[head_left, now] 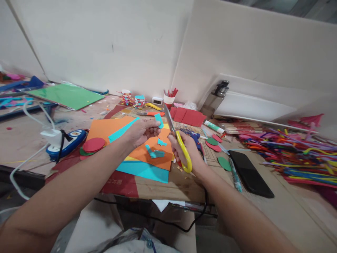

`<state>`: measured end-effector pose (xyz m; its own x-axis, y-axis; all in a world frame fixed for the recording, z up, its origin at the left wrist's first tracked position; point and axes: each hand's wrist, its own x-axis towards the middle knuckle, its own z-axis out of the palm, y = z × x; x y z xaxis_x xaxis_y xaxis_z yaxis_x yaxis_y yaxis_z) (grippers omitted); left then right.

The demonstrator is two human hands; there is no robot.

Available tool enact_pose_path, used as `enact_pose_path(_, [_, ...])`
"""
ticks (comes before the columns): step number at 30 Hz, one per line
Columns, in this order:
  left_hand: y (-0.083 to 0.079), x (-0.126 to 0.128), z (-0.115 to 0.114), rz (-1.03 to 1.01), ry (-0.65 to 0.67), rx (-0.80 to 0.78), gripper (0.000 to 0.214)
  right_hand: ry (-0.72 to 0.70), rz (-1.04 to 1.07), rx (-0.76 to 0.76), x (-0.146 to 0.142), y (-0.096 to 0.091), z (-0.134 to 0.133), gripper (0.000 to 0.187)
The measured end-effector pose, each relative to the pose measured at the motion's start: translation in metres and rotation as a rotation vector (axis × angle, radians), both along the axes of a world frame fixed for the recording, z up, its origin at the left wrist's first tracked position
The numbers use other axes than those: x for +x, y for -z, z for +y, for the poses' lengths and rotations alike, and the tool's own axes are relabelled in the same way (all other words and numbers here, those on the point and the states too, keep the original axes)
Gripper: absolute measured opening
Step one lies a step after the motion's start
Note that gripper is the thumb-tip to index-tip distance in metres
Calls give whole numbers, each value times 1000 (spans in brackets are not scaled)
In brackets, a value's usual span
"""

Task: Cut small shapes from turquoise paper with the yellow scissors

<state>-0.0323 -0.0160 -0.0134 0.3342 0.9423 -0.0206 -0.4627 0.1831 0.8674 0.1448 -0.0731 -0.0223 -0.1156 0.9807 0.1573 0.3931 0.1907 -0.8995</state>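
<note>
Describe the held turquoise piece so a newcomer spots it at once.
Find the orange paper. Above it, the left hand pinches a small turquoise piece. Unlike the turquoise scraps lying on the orange, this one is held up.

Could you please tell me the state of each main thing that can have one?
Blue paper piece: pinched in the left hand
Scissors: held in the right hand; blade opening unclear
Phone: flat, screen dark
Glue stick: lying on its side
Cup: upright, holding thin red pieces
Power strip: white adapter appears plugged in
Bottle: black top on
</note>
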Motion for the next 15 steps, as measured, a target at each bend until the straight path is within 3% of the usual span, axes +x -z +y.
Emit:
enact_pose_path(5, [2,3,-4,220,143,99,20,16,228,46,7,-15,7,39])
enact_pose_path(9, [2,8,-12,451,183,218,17,-14,186,91,11,-25,6,43])
enact_pose_path(15, [4,11,-18,658,244,312,7,-109,115,128,9,-13,10,49])
